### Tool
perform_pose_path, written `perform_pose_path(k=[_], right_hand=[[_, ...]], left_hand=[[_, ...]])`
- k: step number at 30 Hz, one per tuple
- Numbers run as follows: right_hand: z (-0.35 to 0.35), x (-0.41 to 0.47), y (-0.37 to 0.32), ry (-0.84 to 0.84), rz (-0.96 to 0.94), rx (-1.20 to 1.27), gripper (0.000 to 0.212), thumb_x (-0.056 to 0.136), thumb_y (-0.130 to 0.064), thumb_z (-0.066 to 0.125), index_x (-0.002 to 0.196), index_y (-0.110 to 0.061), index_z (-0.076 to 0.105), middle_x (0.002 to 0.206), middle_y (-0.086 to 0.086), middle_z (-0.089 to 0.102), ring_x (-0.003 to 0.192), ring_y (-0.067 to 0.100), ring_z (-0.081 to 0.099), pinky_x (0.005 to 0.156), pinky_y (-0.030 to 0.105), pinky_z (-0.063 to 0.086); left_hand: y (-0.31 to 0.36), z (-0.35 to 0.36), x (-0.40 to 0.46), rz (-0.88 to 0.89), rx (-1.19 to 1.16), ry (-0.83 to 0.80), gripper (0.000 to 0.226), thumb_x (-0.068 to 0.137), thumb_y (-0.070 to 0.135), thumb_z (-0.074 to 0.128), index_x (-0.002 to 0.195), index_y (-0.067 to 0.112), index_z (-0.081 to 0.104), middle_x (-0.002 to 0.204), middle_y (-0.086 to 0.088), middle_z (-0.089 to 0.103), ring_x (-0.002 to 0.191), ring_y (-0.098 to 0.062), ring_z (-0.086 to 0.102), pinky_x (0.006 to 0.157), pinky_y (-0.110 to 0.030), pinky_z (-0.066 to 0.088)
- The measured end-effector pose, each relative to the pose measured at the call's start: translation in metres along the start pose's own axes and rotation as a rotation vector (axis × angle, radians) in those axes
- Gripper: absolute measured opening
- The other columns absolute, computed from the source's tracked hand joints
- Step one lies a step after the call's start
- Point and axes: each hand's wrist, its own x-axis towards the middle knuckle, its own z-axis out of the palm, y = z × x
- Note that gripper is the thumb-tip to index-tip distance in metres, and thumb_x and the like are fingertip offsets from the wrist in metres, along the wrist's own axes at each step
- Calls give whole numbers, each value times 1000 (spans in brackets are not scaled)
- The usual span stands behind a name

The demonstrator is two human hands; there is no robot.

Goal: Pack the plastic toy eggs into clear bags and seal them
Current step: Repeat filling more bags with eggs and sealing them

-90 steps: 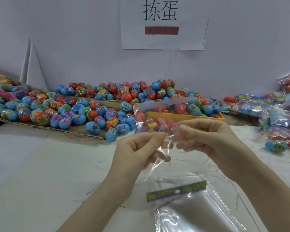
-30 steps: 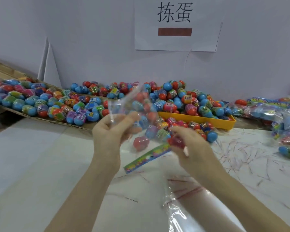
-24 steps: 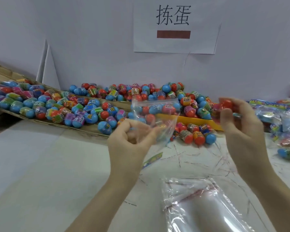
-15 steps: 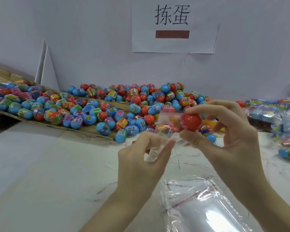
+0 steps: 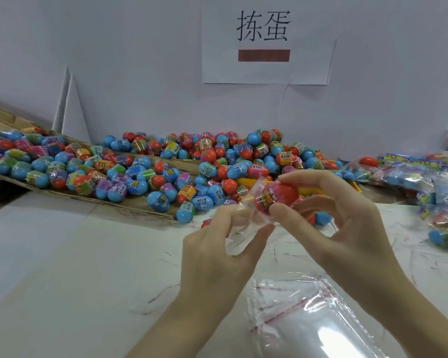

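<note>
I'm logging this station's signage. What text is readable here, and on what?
"拣蛋": large black characters on the white paper sign on the wall, above a plain red-brown bar.
Egg labels, as on the red egg in the right hand: printed, too blurred to read.
Bagged packs' header strips: too blurred.

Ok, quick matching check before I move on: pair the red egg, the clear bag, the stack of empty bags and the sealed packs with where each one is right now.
Things:
1. red egg
2. clear bag
3. stack of empty bags
4. sealed packs

Places:
A. on the table at the far right
B. flat on the table, nearest the camera
C. pinched in the left hand
D. gripped in the right hand, at the bag's mouth

Pairs: 1-D, 2-C, 3-B, 4-A
</note>
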Motion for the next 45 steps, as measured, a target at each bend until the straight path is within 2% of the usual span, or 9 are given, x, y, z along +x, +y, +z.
perform_pose_path(k=[4, 11, 17, 23, 28, 32, 34, 41, 45], right_hand=[[-4, 1, 1, -40, 8, 50, 29, 63, -49, 58, 91, -40, 55, 96, -26, 61, 83, 5, 60, 72, 16, 50], [-10, 2, 5, -91, -47, 48, 28, 75, -30, 72, 96, -43, 59, 95, -21, 62, 81, 12, 60, 73, 36, 51], [-16, 7, 6, -110, -260, -137, 44, 71, -9, 62, 103, -38, 54, 100, -21, 58, 85, -9, 55, 71, 4, 44], [-25, 9, 13, -122, -329, -249, 59, 66, 25, 64, 104, -21, 59, 105, -7, 60, 82, -9, 52, 67, -3, 38], [-31, 9, 9, -191, -289, -233, 41, 69, -8, 69, 102, -30, 59, 93, -23, 61, 83, -14, 53, 70, -3, 35], [-39, 8, 6, -283, -106, -186, 38, 62, -34, 76, 97, -41, 62, 93, -20, 64, 95, 6, 56, 83, 22, 43], [-43, 8, 7, -305, -64, -209, 36, 58, -48, 78, 91, -47, 65, 94, -23, 58, 93, 4, 50, 82, 23, 40], [-40, 11, 5, -378, -88, -292, 31, 61, -52, 72, 90, -43, 70, 87, -18, 64, 89, 8, 48, 81, 35, 39], [-38, 10, 5, -348, -72, -215, 30, 63, -49, 56, 91, -57, 62, 87, -18, 61, 84, 12, 51, 72, 29, 41]], left_hand=[[3, -3, 1, -256, -177, -89, 32, 63, 51, 75, 83, 40, 53, 71, 29, 66, 73, 8, 64, 62, -4, 46], [10, -3, 5, -452, -391, -201, 39, 57, 36, 84, 88, 29, 62, 82, 17, 70, 66, 1, 66, 56, -7, 45], [11, -4, 8, -613, -564, -337, 45, 54, 25, 84, 94, 27, 65, 85, 12, 72, 59, -6, 66, 54, -13, 47], [16, -7, 13, -740, -742, -403, 44, 47, 32, 75, 89, 25, 65, 78, -2, 74, 49, -14, 64, 43, -14, 43], [14, -7, 15, -741, -727, -475, 46, 50, 35, 74, 92, 19, 67, 76, -2, 74, 51, -14, 65, 41, -15, 40], [15, -9, 14, -745, -730, -523, 36, 53, 22, 86, 87, 25, 74, 66, -1, 72, 52, -15, 66, 42, -15, 40], [17, -9, 14, -729, -717, -538, 40, 55, 20, 86, 87, 38, 72, 63, 1, 71, 55, -13, 67, 44, -14, 42], [19, -8, 12, -671, -703, -563, 48, 52, 25, 90, 89, 48, 69, 74, 7, 73, 68, -8, 67, 73, -23, 55], [15, -7, 13, -762, -782, -546, 46, 52, 20, 89, 94, 25, 73, 78, -4, 74, 69, -19, 69, 62, -22, 54]])
